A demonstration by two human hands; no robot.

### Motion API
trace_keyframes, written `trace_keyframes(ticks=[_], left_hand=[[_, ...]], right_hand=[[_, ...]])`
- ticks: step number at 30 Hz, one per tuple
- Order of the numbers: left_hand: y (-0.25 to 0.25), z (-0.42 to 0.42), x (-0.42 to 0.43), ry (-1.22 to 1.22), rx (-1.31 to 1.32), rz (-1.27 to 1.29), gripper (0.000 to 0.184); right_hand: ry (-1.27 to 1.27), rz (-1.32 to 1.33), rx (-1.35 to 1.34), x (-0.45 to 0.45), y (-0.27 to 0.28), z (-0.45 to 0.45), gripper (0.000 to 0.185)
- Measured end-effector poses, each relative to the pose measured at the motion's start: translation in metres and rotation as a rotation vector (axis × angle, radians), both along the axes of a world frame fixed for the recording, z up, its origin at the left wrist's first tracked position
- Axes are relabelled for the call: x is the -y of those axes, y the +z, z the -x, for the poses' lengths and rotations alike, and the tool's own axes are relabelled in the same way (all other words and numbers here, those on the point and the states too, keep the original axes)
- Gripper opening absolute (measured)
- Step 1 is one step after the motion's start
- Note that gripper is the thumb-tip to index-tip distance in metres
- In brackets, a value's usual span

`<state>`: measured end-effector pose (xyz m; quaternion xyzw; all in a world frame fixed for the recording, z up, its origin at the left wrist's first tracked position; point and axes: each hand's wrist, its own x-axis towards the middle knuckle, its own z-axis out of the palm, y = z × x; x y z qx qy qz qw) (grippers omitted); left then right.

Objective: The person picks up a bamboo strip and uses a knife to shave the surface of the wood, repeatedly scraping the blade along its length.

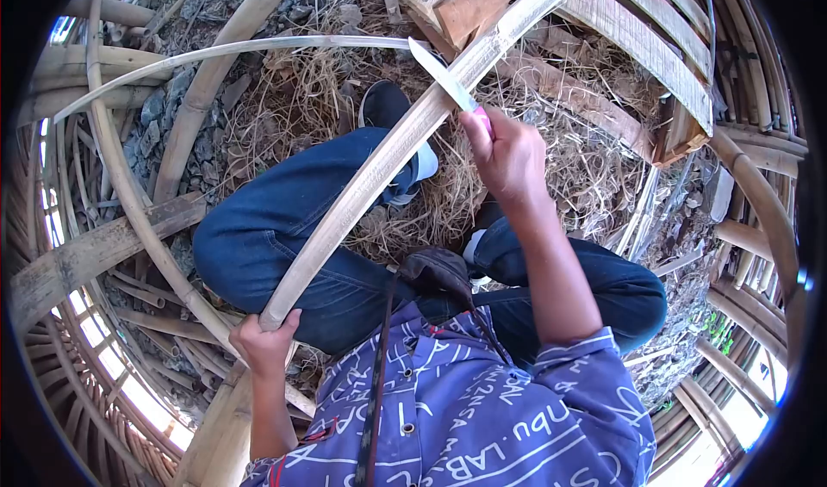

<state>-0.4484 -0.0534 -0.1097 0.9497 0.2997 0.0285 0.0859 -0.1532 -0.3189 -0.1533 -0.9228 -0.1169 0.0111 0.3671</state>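
A long split bamboo strip [370, 177] runs slantwise from the lower left to the top right, above the blue-jeaned legs. My left hand [264, 341] is closed round its lower end. In my right hand [508, 155] is a knife [442, 75] with a pink handle, its blade lying across the strip's upper part. A thin curved sliver [258, 46] reaches from near the blade out to the left. Most of the knife's handle is hidden by my right fingers.
Wood shavings [594, 177] cover the ground around the feet. A slatted wooden crate [637, 35] stands at the upper right. Bamboo poles [207, 82] and a plank [95, 259] lie at the left. A dark pouch [435, 272] rests at the lap.
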Motion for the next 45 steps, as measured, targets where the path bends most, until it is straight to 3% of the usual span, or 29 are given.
trace_keyframes(ticks=[14, 17, 19, 35, 45], left_hand=[[0.000, -0.002, 0.003, -0.057, 0.031, -0.004, 0.057], [0.004, -0.005, 0.006, -0.034, 0.024, 0.015, 0.057], [0.004, -0.006, 0.008, -0.044, 0.059, 0.019, 0.058], [0.007, -0.010, 0.008, -0.006, 0.051, 0.041, 0.057], [0.008, -0.012, 0.007, 0.027, 0.018, 0.040, 0.059]], right_hand=[[0.041, 0.109, 0.206, 0.005, -0.009, -0.018, 0.047], [-0.027, 0.077, 0.130, 0.004, -0.005, -0.017, 0.047], [-0.039, 0.202, 0.168, 0.013, -0.006, -0.025, 0.049], [-0.038, 0.364, 0.375, 0.042, -0.013, -0.048, 0.042], [-0.035, 0.255, 0.527, 0.048, -0.026, -0.044, 0.037]])
